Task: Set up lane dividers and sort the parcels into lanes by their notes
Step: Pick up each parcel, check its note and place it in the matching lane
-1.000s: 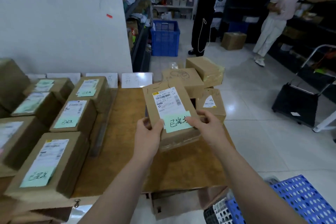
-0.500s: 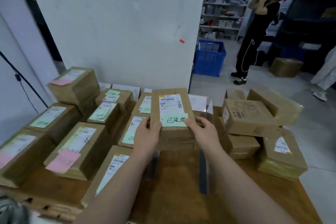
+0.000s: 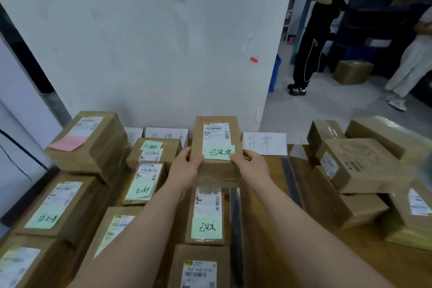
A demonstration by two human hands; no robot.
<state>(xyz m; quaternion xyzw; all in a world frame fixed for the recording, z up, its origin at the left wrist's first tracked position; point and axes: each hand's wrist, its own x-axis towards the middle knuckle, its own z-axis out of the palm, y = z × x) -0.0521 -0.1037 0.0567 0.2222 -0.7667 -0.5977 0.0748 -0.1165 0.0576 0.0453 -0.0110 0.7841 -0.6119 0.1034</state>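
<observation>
A brown cardboard parcel [image 3: 217,166] with a white shipping label and a green handwritten note is held at the far end of the wooden table [image 3: 268,229], near the wall. My left hand [image 3: 185,168] grips its left edge and my right hand [image 3: 251,165] grips its right edge, thumb on the note. In front of it in the same lane lie a parcel with a green note [image 3: 207,215] and a nearer one [image 3: 198,266]. A clear upright divider strip [image 3: 235,224] runs along that lane's right side, and another divider [image 3: 291,177] lies further right.
Rows of noted parcels [image 3: 53,208] fill the left lanes, one stacked box bearing a pink note [image 3: 86,142]. White lane signs [image 3: 264,144] lean against the wall. A pile of unsorted boxes [image 3: 357,166] sits at the right. Two people [image 3: 318,30] stand in the aisle beyond.
I have turned left from the box pile to the lanes. The parcel in both hands has moved forward and down to the far end of the lane with the green-note parcels.
</observation>
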